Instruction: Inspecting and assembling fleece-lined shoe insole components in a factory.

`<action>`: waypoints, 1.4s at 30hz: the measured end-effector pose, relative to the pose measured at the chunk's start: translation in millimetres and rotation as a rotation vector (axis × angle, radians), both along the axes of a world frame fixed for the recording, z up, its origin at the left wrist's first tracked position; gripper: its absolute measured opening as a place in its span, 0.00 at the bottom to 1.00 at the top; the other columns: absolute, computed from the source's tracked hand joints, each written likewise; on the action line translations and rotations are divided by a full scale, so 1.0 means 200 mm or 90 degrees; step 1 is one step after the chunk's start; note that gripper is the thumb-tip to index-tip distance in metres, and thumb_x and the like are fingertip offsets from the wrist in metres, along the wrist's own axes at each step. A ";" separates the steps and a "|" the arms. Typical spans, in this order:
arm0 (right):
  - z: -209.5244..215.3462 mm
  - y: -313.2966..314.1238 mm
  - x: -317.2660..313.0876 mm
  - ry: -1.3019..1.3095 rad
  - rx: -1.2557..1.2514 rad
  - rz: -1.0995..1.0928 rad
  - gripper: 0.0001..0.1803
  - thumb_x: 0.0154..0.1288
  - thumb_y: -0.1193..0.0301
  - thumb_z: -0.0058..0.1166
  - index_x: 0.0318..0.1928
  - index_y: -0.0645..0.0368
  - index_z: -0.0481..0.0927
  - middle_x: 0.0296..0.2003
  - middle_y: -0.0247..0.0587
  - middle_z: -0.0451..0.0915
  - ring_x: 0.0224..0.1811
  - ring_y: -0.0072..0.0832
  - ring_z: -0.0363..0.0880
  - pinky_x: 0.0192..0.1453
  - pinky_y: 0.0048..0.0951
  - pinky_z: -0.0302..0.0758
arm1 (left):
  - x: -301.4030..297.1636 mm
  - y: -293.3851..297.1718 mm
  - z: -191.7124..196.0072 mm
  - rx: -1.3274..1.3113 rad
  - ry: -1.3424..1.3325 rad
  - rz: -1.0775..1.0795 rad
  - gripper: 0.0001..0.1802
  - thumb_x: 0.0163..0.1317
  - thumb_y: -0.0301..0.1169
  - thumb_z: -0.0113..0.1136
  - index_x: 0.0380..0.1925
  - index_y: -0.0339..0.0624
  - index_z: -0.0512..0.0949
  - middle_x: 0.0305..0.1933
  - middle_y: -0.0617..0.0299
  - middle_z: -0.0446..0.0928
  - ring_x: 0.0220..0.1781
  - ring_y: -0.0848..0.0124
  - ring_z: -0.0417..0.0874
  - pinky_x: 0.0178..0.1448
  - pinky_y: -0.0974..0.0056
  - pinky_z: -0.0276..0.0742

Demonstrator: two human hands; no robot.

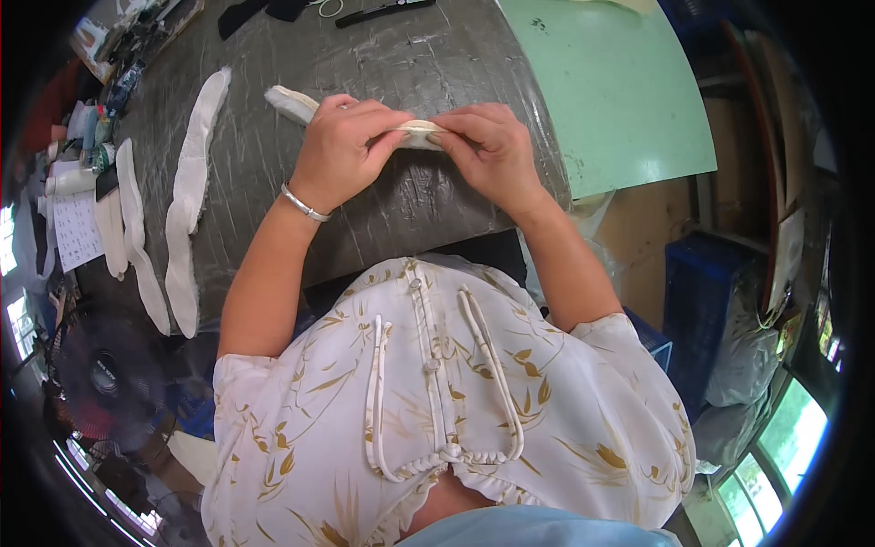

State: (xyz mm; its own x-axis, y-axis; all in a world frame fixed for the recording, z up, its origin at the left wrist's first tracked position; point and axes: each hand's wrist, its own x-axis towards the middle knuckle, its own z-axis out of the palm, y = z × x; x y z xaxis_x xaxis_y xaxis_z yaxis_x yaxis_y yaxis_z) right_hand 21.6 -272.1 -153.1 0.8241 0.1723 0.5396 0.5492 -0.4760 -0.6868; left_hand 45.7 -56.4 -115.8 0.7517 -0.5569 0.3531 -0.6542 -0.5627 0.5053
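Observation:
Both my hands pinch one long cream-white padded strip point(290, 103) over the grey plastic-covered table point(401, 55). My left hand point(342, 150) grips its middle, with a silver bangle on the wrist. My right hand point(488, 146) pinches the strip's right end between thumb and fingers. The strip's left end lies free on the table beyond my left hand.
Several similar white strips point(187, 191) lie at the table's left. A light green board point(606, 82) covers the right part. A black pen point(383, 11) lies at the far edge. Bottles and clutter point(87, 137) crowd the far left; a fan point(105, 378) stands lower left, a blue crate point(706, 292) at right.

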 end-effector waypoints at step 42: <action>-0.02 -0.06 -0.12 -0.089 -0.103 0.000 0.06 0.56 0.73 0.63 0.36 0.55 0.84 0.34 0.34 0.82 0.33 0.34 0.82 0.39 0.33 0.78 | -0.17 -0.13 -0.01 0.143 -0.026 0.072 0.15 0.54 0.37 0.70 0.42 0.49 0.84 0.36 0.67 0.82 0.39 0.65 0.82 0.42 0.60 0.70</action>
State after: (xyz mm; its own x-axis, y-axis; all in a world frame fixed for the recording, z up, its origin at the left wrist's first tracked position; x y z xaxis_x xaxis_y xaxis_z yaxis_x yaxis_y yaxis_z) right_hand -1.6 -283.7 -157.1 0.7432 0.2652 0.6143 0.6336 -0.5740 -0.5187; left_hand 12.4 -83.2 -118.5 0.8018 -0.5377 0.2607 -0.5975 -0.7290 0.3340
